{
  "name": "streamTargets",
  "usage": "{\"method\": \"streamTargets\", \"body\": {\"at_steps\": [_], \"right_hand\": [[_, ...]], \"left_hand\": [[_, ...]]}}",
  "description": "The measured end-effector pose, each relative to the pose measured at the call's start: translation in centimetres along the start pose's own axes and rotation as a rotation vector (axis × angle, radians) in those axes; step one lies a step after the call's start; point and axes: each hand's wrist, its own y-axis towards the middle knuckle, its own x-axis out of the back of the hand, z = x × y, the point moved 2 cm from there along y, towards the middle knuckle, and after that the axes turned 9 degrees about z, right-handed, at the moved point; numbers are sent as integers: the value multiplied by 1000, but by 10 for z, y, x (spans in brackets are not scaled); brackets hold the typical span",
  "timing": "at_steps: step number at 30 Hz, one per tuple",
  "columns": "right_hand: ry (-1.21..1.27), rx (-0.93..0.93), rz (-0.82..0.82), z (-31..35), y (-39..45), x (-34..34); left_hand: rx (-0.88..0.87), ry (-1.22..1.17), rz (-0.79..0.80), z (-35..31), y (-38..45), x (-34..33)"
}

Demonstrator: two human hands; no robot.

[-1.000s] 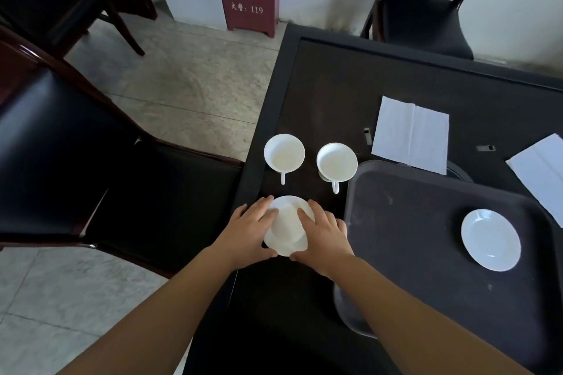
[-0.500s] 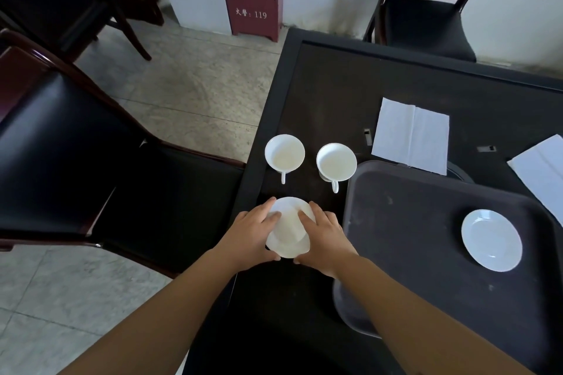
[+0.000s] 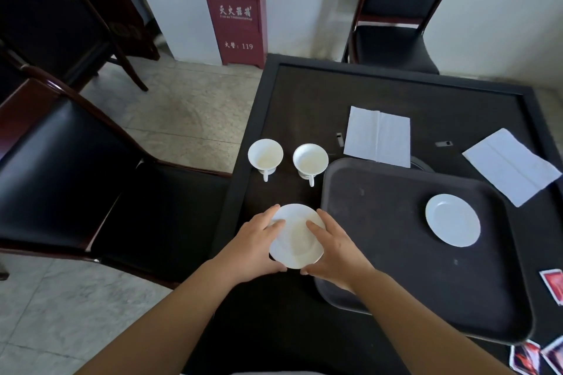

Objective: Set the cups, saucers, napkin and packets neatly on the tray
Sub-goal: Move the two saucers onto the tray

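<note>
White saucer (image 3: 297,237) face up, flat, left hand (image 3: 254,248) and right hand (image 3: 333,251) grip clasping its rim

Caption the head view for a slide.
Both hands, left and right, hold a saucer beside the tray carrying another saucer.

Both hands (image 3: 297,248) gripping a white saucer (image 3: 297,237), perhaps lifted, left of dark tray (image 3: 380,192), two cups (image 3: 288,158) beyond
</note>
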Motion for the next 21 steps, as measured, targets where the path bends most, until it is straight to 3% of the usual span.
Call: {"method": "streamTargets", "body": {"at_steps": [10, 21], "right_hand": [[43, -18, -149, -37, -72, 29], [41, -65, -112, -101, -104, 59]], "left_hand": [[-85, -38, 19, -74, 17, -12], [-112, 55, 26, -137, 60, -23]]}}
